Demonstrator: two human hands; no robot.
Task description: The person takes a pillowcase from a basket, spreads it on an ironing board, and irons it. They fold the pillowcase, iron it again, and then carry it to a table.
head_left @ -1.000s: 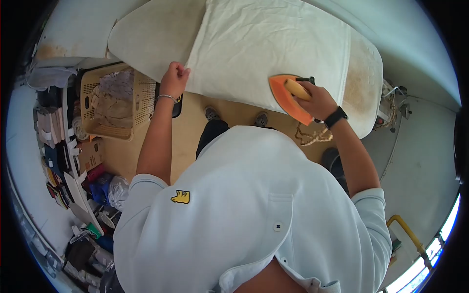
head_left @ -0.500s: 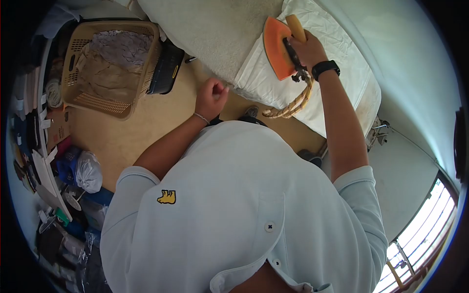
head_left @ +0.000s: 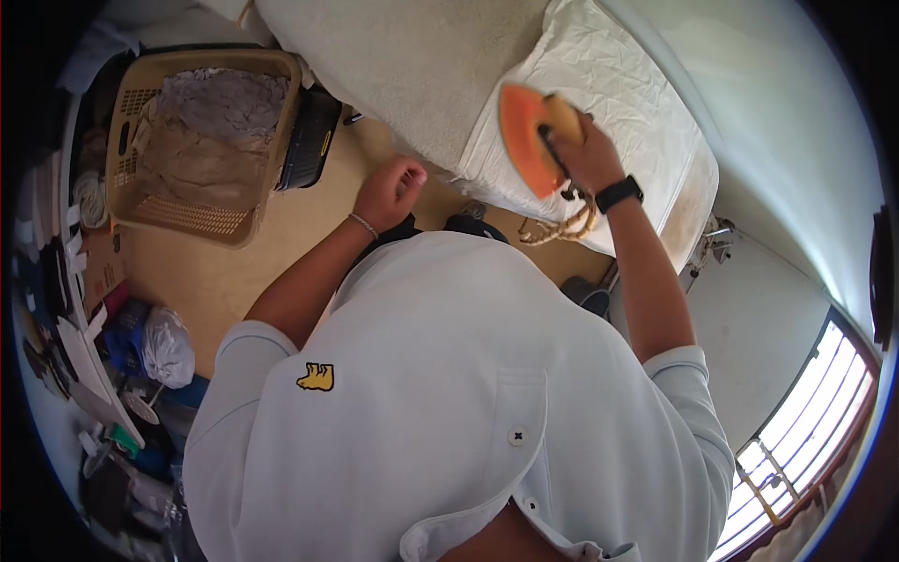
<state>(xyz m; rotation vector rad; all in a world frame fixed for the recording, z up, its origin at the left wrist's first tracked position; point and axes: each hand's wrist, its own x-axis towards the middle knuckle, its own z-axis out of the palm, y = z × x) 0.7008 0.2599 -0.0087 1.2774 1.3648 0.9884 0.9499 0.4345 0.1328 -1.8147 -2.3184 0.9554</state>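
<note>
An orange iron (head_left: 524, 139) with a yellowish handle is gripped by my right hand (head_left: 596, 165), whose fingers wrap round the handle. The iron sits over a white cloth (head_left: 599, 58) spread on the padded board at the right. From its rear a tan wrapped cord (head_left: 562, 230) loops down beside the cloth's near edge. My left hand (head_left: 386, 195) is held in front of my body with its fingers curled in a loose fist and nothing visible in them. It hovers over the floor, left of the board.
A tan laundry basket (head_left: 253, 192) holding crumpled grey and brown cloth stands at the left. Beside it is a black bin (head_left: 311, 140). The grey padded surface (head_left: 412, 66) extends ahead of me. A white plastic bag (head_left: 169, 347) and cluttered shelves line the left side; a barred window (head_left: 796, 440) is at the right.
My right hand has drawn the iron back toward me, and the cord has bunched into a tighter loop. My left hand has shifted slightly left in view, still curled.
</note>
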